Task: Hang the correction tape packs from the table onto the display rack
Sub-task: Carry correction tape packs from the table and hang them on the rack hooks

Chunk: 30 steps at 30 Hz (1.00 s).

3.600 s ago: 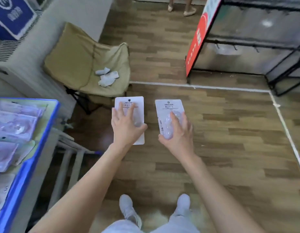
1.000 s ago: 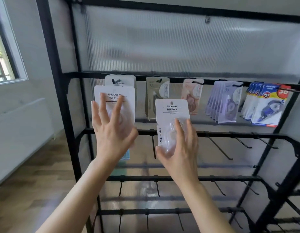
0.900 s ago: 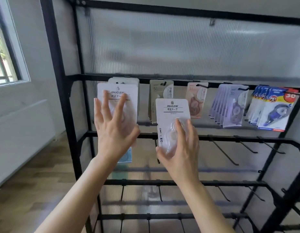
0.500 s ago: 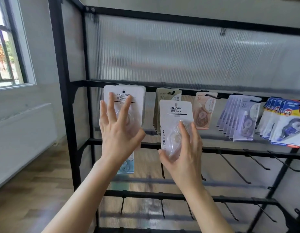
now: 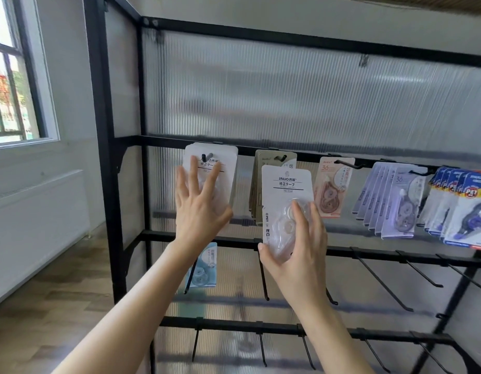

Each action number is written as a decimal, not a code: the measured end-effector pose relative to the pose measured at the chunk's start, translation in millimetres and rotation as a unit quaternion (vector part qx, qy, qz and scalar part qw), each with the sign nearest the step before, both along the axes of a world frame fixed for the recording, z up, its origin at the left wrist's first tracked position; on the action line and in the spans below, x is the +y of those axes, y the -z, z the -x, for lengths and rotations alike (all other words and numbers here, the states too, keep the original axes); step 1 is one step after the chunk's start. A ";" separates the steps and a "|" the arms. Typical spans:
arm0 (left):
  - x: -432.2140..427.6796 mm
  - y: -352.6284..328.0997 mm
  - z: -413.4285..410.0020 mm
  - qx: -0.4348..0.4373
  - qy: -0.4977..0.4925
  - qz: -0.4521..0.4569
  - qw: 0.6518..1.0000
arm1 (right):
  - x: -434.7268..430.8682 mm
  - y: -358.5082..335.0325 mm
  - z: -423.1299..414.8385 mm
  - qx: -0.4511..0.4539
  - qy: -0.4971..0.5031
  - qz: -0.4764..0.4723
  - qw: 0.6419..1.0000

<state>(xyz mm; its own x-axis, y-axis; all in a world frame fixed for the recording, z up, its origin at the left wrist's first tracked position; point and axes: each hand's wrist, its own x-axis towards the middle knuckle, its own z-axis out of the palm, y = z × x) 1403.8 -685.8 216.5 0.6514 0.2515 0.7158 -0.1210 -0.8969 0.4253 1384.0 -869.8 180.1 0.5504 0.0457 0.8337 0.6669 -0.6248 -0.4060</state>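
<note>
Left grip [image 5: 198, 214] released, splayed flat against a correction tape pack [image 5: 228, 168] on the hook [image 5: 207, 157]; right grip [image 5: 296, 255] clasps a second pack [image 5: 286, 184].

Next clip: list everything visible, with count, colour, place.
rack: one, black, centre-right
panel: one, translucent, behind rack
hung packs: stack, white, leftmost top hook
held pack: one, white, before tan packs
tan packs: several, tan, second hook
pink pack: one, pink, third hook
lilac packs: several, lilac, fourth hook
blue packs: several, blue, far right
pale-blue pack: one, pale blue, lower rail, left
empty hooks: many, black, lower rails
window: one, white-framed, left
floor: wood, lower left
left hand: fingers spread, pressing hung packs
right hand: gripping held pack
</note>
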 end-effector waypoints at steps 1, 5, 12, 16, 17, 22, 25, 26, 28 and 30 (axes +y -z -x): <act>0.2 1.0 -1.4 -0.005 0.003 -0.002 1.000 | 1.1 -0.4 0.2 0.000 -0.002 0.000 1.000; 5.6 9.6 10.4 -0.057 0.043 -0.019 0.997 | 5.1 -0.5 3.6 0.000 -0.010 -0.014 1.000; 44.9 29.6 55.8 -0.098 -0.021 -0.021 0.995 | 27.9 -0.2 22.1 -0.049 -0.043 -0.016 0.998; 62.8 29.0 70.6 -0.082 -0.046 -0.059 0.994 | 52.4 -5.2 31.0 -0.076 -0.065 0.026 0.995; 65.4 28.7 73.0 -0.080 -0.049 -0.061 0.994 | 57.7 -7.5 32.5 -0.080 -0.071 0.038 0.993; 74.0 28.1 81.2 -0.076 -0.061 -0.056 0.994 | 76.2 -19.3 33.3 -0.074 -0.060 0.096 0.991; 75.9 29.3 83.2 -0.073 -0.060 -0.053 0.994 | 82.7 -18.7 35.2 -0.066 -0.047 0.100 0.992; 76.3 29.6 83.5 -0.073 -0.059 -0.051 0.994 | 84.0 -16.8 35.9 -0.064 -0.045 0.096 0.992; 76.9 30.0 84.0 -0.073 -0.056 -0.048 0.995 | 86.7 -11.8 35.5 -0.055 -0.038 0.091 0.994; 76.8 30.5 84.1 -0.072 -0.053 -0.048 0.995 | 91.1 -9.0 31.1 -0.037 -0.031 0.092 0.995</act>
